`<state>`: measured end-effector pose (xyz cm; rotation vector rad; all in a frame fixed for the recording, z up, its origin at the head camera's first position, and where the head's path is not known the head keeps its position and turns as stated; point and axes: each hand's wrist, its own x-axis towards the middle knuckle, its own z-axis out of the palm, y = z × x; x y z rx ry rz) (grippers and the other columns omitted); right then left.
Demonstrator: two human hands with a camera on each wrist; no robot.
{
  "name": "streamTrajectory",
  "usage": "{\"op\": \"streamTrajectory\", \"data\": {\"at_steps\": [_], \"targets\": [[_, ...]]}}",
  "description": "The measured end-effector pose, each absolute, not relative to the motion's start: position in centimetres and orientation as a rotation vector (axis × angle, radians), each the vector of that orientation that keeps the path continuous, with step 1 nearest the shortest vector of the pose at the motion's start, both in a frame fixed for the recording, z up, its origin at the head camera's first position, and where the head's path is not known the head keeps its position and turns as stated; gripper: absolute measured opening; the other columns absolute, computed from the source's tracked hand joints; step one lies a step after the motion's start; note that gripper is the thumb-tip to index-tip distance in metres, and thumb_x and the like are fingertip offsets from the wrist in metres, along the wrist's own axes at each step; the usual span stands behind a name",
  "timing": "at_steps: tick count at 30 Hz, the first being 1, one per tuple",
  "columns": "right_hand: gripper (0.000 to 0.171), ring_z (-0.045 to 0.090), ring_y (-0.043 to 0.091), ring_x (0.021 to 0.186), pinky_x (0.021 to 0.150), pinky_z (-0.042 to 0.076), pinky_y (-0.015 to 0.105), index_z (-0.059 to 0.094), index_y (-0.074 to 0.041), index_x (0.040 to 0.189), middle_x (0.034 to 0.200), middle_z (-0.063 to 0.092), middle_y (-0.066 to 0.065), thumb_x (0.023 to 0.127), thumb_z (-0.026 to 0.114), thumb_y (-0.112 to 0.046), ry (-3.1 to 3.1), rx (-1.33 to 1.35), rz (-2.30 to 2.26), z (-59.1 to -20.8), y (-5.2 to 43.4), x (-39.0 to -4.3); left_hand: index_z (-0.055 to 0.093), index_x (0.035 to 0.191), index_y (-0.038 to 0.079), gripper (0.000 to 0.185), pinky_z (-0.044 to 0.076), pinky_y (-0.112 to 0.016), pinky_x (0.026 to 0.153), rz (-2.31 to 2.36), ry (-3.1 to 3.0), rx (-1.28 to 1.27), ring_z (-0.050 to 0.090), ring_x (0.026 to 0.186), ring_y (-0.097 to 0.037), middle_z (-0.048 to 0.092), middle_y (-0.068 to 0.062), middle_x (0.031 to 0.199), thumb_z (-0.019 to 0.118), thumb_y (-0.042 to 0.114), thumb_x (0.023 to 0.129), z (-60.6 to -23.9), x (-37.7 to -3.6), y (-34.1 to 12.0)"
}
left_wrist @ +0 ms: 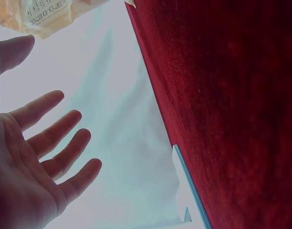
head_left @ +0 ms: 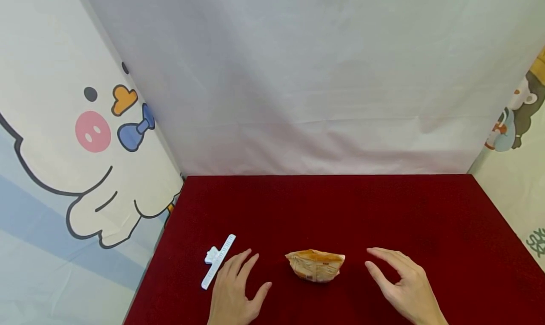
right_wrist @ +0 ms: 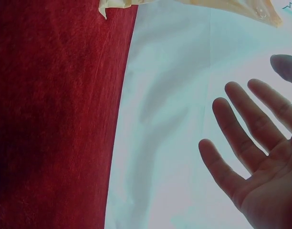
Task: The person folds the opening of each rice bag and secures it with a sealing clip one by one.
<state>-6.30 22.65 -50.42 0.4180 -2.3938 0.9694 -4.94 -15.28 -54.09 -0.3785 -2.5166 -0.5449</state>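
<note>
Hands lie nearest the camera, both empty and spread wide; the left hand (head_left: 236,289) hovers with straight fingers just left of the snack bag (head_left: 315,265), and the right hand (head_left: 404,287) hovers just right of it, fingers relaxed and slightly arched, neither one touching the bag as far as the head view shows; the snack bag, an orange and pale crumpled packet, sits on the red surface (head_left: 383,211) between the two hands, its top edge looking folded or pressed together, though whether it is sealed cannot be told; left of the bag, beyond the left hand's fingertips, lies a white sealing clip (head_left: 218,260), slanted, apart from both bag and hand; judged from how things lie, the work looks barely begun: the bag is ungripped, the clip untouched, and everything to do with them is left; behind the bag the surface runs back to a white cloth backdrop (head_left: 306,79), with cartoon-printed curtains (head_left: 64,126) well to its left and right; the wrist views add the open palms from below, fingers parted, and a corner of the bag past each, while only the head view shows the whole layout and both hands together.
</note>
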Motion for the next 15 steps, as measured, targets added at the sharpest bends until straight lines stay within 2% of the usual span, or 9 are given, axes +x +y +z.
{"op": "streamTrajectory", "data": {"at_steps": [7, 15], "targets": [[0.046, 0.065, -0.008, 0.113, 0.1, 0.042, 0.0, 0.08, -0.02, 0.119, 0.116, 0.08, 0.001, 0.079, 0.089, 0.001, -2.393, 0.423, 0.964, -50.22, 22.52, -6.33, 0.072, 0.135, 0.016, 0.067, 0.059, -0.053, 0.095, -0.558, -2.526, -0.376, 0.066, 0.123, -0.031, 0.07, -0.008, 0.138, 0.092, 0.041, 0.077, -53.91, -4.98, -15.12], [0.049, 0.07, 0.0, 0.109, 0.101, 0.044, 0.002, 0.08, -0.02, 0.119, 0.114, 0.08, 0.002, 0.077, 0.089, 0.003, -2.35, 0.499, 0.965, -50.25, 22.21, -6.56, 0.071, 0.135, 0.016, 0.065, 0.059, -0.053, 0.095, -0.572, -2.541, -0.383, 0.066, 0.123, -0.03, 0.07, -0.009, 0.138, 0.092, 0.042, 0.079, -53.87, -4.94, -14.95]]}}
